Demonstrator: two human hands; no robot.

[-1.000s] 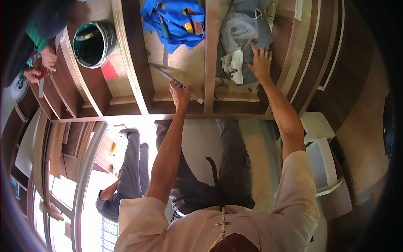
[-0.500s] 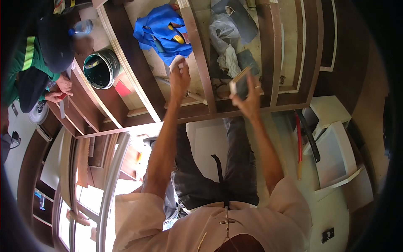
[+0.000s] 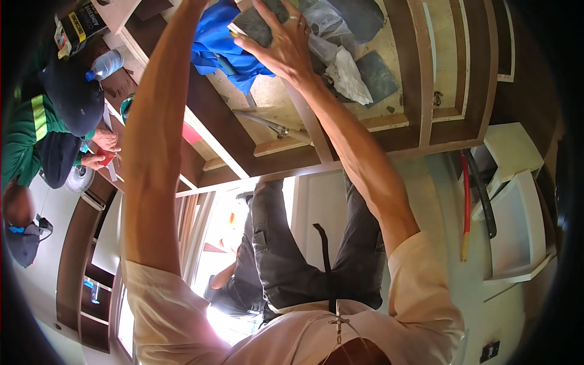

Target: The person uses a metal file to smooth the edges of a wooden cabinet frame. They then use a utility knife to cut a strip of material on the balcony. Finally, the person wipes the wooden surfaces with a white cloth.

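My right hand (image 3: 286, 45) is at the top middle, above a brown wooden frame with compartments. Its thumb and fingers grip a flat block (image 3: 252, 25) with a dark grey face and a pale wooden edge. Behind the block lies a bunched blue cloth (image 3: 213, 42). My left forearm (image 3: 155, 134) stretches up past the top edge, so the left hand is out of sight. Close by my right wrist are a clear plastic bag (image 3: 328, 30), a crumpled white wrap (image 3: 351, 76) and dark grey sheets (image 3: 377, 78).
Pliers-like metal tools (image 3: 277, 128) lie in the frame (image 3: 316, 170). At left, a co-worker's hands (image 3: 103, 149) hold something red near a water bottle (image 3: 106, 64). A red-handled tool (image 3: 466, 201) and a white open box (image 3: 517, 225) are at right. Someone else's arm shows below.
Both arms have reached farther forward; my left hand has left the view at the top. The block in my right hand has moved up and left, over the blue cloth. My view has shifted.
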